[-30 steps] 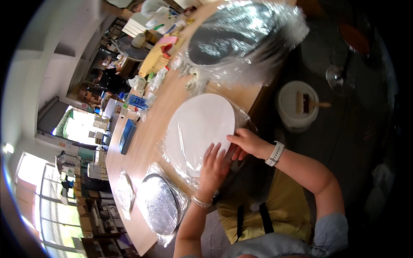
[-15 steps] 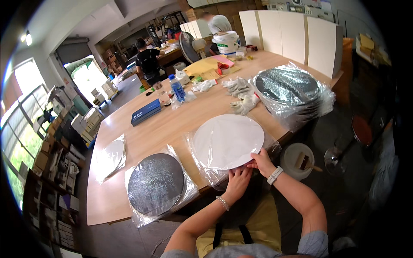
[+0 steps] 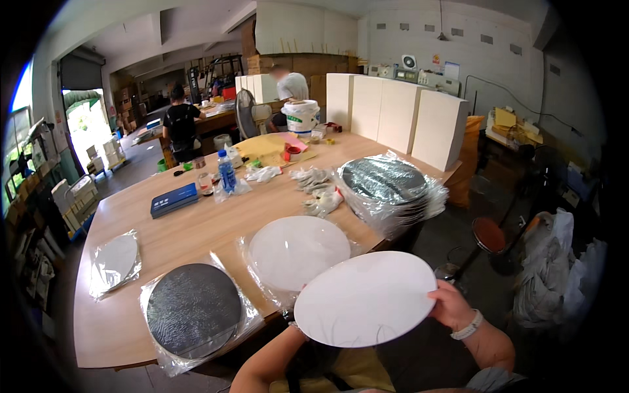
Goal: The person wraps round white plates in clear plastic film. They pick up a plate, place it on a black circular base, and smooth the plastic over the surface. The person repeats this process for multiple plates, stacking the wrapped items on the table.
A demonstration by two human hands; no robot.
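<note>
A white round disc (image 3: pixel 367 298) is lifted above the table's front edge, tilted. My right hand (image 3: pixel 451 306) is closed on its right edge, thumb on the upper face. My left hand (image 3: pixel 299 331) is at its left side, mostly hidden behind it; what little shows suggests a grip on that edge. Just beyond lies another white round disc (image 3: pixel 298 252) on clear plastic film. To its left is a dark round disc (image 3: pixel 194 309) in a clear bag, and farther left a smaller white disc (image 3: pixel 116 259), also bagged.
On the wooden table (image 3: pixel 216 239) stand a stack of bagged dark discs (image 3: pixel 386 180), work gloves (image 3: pixel 322 200), a blue box (image 3: pixel 174 200), a blue bottle (image 3: pixel 227 171), a white bucket (image 3: pixel 301 119) and tall white panels (image 3: pixel 439 131). A stool (image 3: pixel 488 234) is at right. Two people work farther back.
The white disc has come up off the table toward me, uncovering another white disc beneath. My right hand has moved right with its edge, and my view has turned right.
</note>
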